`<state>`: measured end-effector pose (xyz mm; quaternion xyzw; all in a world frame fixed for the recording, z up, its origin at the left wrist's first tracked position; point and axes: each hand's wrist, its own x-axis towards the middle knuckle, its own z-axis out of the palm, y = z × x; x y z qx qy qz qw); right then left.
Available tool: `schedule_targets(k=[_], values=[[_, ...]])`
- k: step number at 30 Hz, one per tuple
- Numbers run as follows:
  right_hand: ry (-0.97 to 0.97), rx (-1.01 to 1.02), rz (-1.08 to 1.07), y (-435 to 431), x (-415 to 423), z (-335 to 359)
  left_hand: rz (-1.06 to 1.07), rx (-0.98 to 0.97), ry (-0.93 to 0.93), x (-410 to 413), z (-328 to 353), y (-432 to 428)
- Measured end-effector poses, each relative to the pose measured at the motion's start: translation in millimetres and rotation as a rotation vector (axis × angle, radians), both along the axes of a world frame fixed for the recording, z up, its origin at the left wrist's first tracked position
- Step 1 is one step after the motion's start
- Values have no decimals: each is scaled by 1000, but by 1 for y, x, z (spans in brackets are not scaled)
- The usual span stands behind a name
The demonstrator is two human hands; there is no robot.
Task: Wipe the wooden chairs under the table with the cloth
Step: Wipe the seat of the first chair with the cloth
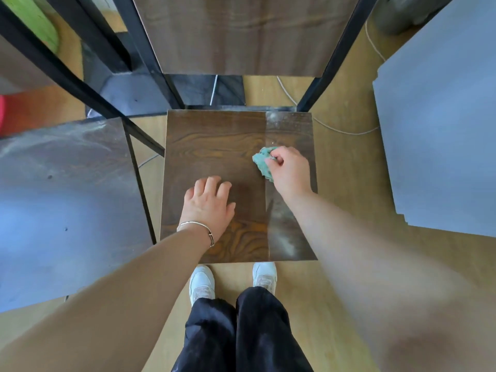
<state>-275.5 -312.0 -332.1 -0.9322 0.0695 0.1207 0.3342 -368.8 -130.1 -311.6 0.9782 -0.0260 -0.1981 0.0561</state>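
A dark wooden chair seat (214,146) with a black metal frame stands right in front of me, its wooden backrest (241,36) at the top. My right hand (290,171) grips a crumpled teal cloth (263,162) and holds it down on the right part of the seat. A dusty, paler strip (291,232) runs down the seat's right side. My left hand (208,204) rests flat on the seat's middle, fingers slightly bent, with a thin bracelet on the wrist.
A second dusty chair seat (61,189) stands close on the left. A grey board (440,135) lies on the right. A white cable (346,131) runs over the wooden floor behind the chair. My white shoes (201,283) stand just below the seat's front edge.
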Motion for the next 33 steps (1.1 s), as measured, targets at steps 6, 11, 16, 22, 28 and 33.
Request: schedule_targets(k=[6,11,16,22,28,33], values=[[-28,-96,24,15,110,-7,17,-1,-53,59,-11,-1],[26,-232,95,20,139,-23,-6,0,-69,84,-20,-2],[39,-308,164,17,132,-26,-9,-31,-44,86,-24,-1],[82,-256,242,1,75,-26,-7,-33,-7,66,-17,2],[120,-214,366,-18,-13,-26,-32,-35,28,32,-7,1],[139,-151,408,-31,-94,-25,-71,-24,53,-3,-2,-4]])
